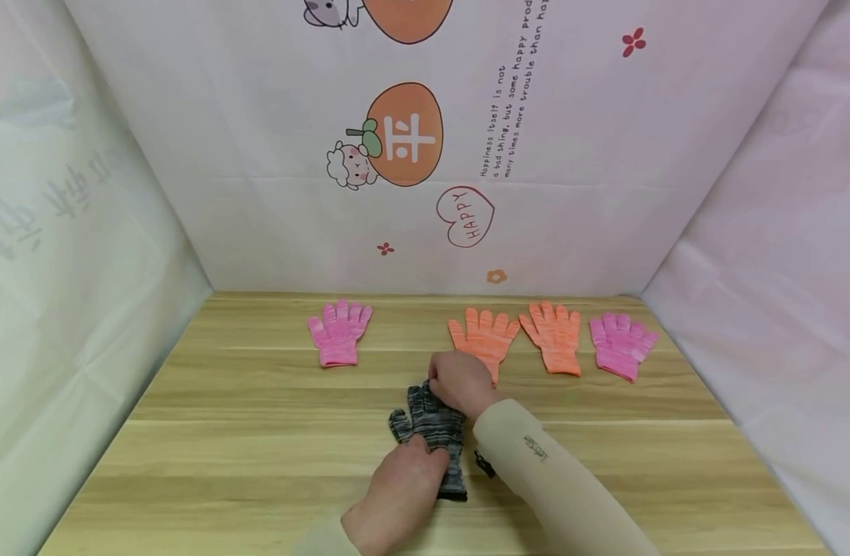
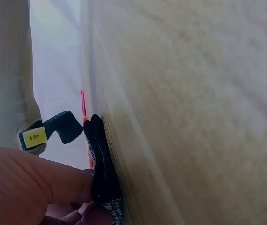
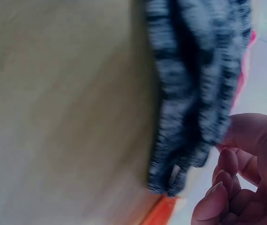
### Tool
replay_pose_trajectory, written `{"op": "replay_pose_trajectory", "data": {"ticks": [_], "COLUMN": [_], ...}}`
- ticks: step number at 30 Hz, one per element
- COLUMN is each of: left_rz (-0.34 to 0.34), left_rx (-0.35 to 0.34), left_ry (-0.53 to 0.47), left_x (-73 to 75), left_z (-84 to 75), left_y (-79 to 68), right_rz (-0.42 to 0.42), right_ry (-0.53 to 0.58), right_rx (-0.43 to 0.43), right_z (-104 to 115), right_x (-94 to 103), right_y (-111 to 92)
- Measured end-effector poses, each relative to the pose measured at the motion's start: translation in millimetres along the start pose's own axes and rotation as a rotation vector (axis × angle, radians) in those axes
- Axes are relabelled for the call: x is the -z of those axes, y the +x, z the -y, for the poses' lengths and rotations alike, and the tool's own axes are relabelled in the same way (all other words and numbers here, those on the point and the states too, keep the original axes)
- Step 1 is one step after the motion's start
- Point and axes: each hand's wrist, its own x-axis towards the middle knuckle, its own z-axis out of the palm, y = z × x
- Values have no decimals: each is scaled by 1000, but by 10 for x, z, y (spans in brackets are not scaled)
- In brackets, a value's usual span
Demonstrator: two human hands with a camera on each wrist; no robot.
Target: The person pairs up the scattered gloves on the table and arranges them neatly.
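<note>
A black-and-grey knit glove (image 1: 441, 432) lies on the wooden table in front of me, fingers pointing away and dark cuff toward me. My left hand (image 1: 407, 483) pinches its lower palm near the cuff, and the left wrist view shows the thumb against the glove's dark cuff (image 2: 104, 164). At the far end my right hand (image 1: 462, 380) grips the glove by its fingertips. In the right wrist view the thumb (image 3: 246, 133) presses the raised knit fabric (image 3: 189, 103), with the other fingers curled below.
Along the back lie a pink glove (image 1: 339, 333) on the left, two orange gloves (image 1: 485, 340) and another pink glove (image 1: 622, 345) on the right. My right hand overlaps the nearer orange one. A printed white cloth wall (image 1: 292, 216) stands behind; a black camera mount (image 2: 65, 126) sits on my right wrist.
</note>
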Motion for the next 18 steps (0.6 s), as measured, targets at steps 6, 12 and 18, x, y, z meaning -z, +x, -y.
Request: {"op": "replay_pose_trajectory", "data": {"ticks": [6,12,18], "left_rz": [-17,-29,-27], "left_rx": [-6,-5,5], "left_ry": [-1,5,24], "left_x": [-3,-15,-17], "left_z": [-8,-12,-41], "left_y": [-3,-12,-19], "right_rz": [4,23,113], "right_ry": [68,114,77], "right_rx": [-13,-29,-1], "right_z": [-51,-152,-235], "right_x": [-15,149,171], "right_y": [15,-41,-112]}}
